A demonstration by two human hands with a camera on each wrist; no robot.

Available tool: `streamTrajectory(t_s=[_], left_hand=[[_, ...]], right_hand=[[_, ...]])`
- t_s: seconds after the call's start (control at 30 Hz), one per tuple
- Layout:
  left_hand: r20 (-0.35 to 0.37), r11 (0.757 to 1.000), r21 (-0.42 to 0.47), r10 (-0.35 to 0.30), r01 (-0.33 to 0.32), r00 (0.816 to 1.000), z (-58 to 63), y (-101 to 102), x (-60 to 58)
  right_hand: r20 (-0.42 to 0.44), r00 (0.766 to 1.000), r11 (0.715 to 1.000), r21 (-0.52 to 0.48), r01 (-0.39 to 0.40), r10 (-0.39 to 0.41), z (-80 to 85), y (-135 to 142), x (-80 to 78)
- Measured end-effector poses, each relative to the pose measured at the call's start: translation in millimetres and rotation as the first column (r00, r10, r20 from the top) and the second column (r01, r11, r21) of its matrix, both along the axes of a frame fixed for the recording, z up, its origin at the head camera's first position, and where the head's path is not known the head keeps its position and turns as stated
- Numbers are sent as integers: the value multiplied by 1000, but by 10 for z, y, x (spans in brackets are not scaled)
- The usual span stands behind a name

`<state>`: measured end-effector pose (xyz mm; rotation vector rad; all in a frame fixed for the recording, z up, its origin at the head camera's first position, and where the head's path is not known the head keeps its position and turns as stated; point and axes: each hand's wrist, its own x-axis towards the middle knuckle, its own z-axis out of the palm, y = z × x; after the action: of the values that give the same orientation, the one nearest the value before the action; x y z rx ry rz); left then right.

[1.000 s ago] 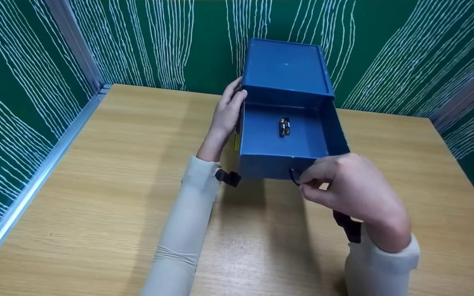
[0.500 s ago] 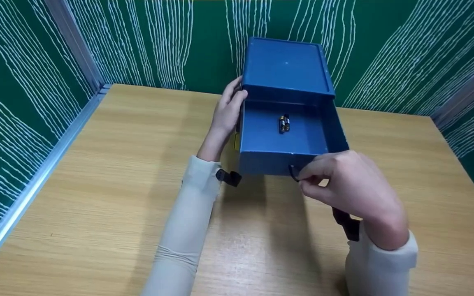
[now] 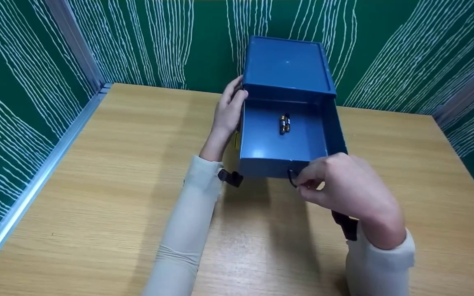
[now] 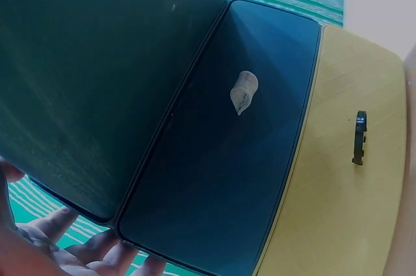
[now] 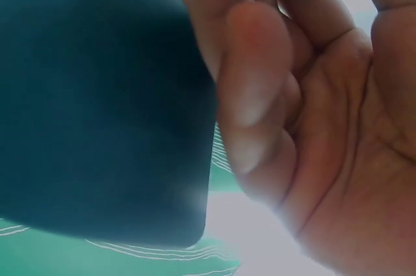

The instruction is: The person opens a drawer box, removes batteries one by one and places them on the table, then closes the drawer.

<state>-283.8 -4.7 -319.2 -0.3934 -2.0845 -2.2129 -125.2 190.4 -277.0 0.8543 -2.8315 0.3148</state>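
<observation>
A blue drawer cabinet (image 3: 288, 61) stands at the back of the table, its top drawer (image 3: 261, 139) pulled out. Inside that drawer, two small batteries (image 3: 285, 124) lie side by side. My left hand (image 3: 228, 113) rests along the cabinet's left side, thumb near the front edge. At the drawer's front, my right hand (image 3: 348, 187) pinches a dark handle (image 3: 291, 178) between thumb and fingers. In the right wrist view, the fingers (image 5: 257, 62) are close to a blue panel and the handle is hidden.
Below the open drawer, the left wrist view shows a blue front (image 4: 214, 152) with a small whitish piece (image 4: 244, 89). Beyond it is a yellow front (image 4: 325, 178) with a black handle (image 4: 359, 137). Green walls (image 3: 208, 49) with white lines surround the wooden table (image 3: 117, 172).
The open drawer has come slightly further out, with my right hand still on its handle. My left hand keeps its place on the cabinet. The batteries remain side by side.
</observation>
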Motion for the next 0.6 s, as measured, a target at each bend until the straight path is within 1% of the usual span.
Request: streamTrajectory(t_s=[0.13,0.33,0.5,0.57,0.6], left_hand=[[-9,1000,0,21,-21,1000,7,4,6],[-28,999,15,46,-45,999,-8,23,2],[-36,998,49,40,-39,999,-32,35,-19],[-35,998,60,37,-35,999,-38,42,-25],[-38,997,65,36,-34,999,-39,46,-26]], right_hand=[[-15,999,1000,-9,-29,29,-3,-6,-1],[6,999,999,-10,-33,33,3,-12,0],[32,999,999,5,-35,35,18,3,6],[19,999,999,-20,-47,47,39,24,14],[2,998,996,-57,-69,69,48,41,15]])
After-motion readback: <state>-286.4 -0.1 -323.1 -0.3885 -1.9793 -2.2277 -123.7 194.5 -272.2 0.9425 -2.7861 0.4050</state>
